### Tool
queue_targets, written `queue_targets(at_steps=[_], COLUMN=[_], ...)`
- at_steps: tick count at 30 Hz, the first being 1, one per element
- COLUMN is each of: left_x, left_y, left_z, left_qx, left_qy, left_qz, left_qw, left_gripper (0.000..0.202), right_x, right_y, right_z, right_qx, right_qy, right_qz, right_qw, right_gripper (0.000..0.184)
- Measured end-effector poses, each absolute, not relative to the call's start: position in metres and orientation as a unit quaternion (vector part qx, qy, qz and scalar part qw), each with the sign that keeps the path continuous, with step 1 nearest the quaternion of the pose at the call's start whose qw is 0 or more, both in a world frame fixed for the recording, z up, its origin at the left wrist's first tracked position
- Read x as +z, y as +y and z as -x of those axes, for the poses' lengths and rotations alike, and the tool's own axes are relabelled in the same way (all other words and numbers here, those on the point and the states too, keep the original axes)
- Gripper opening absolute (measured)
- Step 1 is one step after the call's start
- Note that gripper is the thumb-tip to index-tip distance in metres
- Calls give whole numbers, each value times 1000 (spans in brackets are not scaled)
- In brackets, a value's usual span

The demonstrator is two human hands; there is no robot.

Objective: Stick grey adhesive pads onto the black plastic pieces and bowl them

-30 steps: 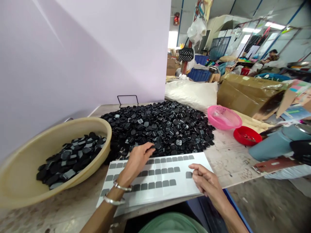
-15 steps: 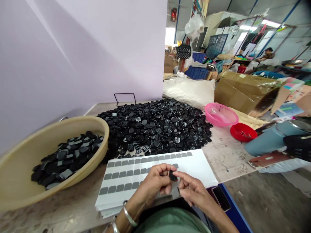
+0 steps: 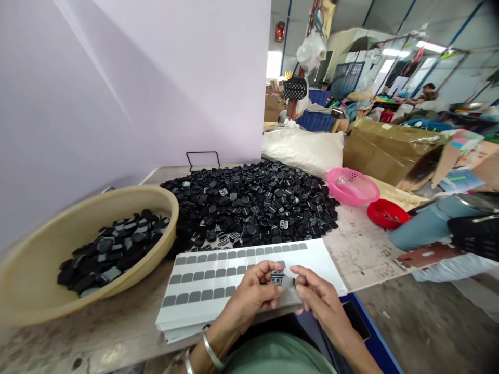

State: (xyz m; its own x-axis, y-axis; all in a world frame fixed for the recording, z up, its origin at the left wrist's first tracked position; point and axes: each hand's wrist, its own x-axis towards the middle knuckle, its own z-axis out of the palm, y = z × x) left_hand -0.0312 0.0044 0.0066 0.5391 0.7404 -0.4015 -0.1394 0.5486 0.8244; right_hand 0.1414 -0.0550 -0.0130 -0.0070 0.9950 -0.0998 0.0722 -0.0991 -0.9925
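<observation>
Left hand (image 3: pixel 255 288): bent into a pinch, thumb and fingertips having hold of one black piece (image 3: pixel 277 277); we see its patterned face turned our way, perhaps so it can be looked at while handled.
Right hand (image 3: pixel 318 292): at three o'clock from the left one, near but apart, fingers bent toward the thumb with little gap; something small and dark shows at the tips, too small for us to tell whether it is gripped.
Black piece: between the two hands, before the right part of the sheets as we look down; holding it by the edge seems to leave its face uncovered.
Sheets (image 3: pixel 317 259): stacked flat on the tabletop (image 3: pixel 356 244), grey patches (image 3: pixel 221 272) in three rows from the nine o'clock end; we judge they lie this close for a short reach.
Heap (image 3: pixel 253 202): toward eleven o'clock from the hands, just beyond the sheets, likely for easy picking.
Basin (image 3: pixel 35 270): at nine o'clock, holding more dark pieces; its high wall presumably keeps them from the heap.
Pink basket (image 3: pixel 351 193): at one o'clock, the red bowl (image 3: pixel 380 221) just beside it at two, perhaps out of our arms' way.
</observation>
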Motion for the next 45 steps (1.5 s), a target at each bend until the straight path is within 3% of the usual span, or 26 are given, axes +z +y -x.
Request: queue_targets(at_steps=[4, 8, 33, 39, 45], left_x=[10, 9, -2, -3, 9], left_y=[1, -1, 2, 9, 38], left_z=[29, 28, 22, 24, 26], left_qx=[286, 288, 276, 295, 314], left_qy=[387, 389, 407, 437, 460], left_qz=[-391, -388, -397, -513, -613], left_qw=[785, 784, 775, 677, 560], left_gripper=[38, 40, 39, 24, 16], right_x=[-11, -10, -14, -22, -16], right_y=[-56, -55, -57, -57, -25], right_z=[-136, -134, -130, -138, -196], right_qx=[332, 239, 198, 136, 34], right_qy=[-599, -661, -712, -742, -642], right_qz=[578, 577, 581, 596, 754], right_qw=[443, 416, 341, 274, 135], right_gripper=[26, 25, 28, 29, 23])
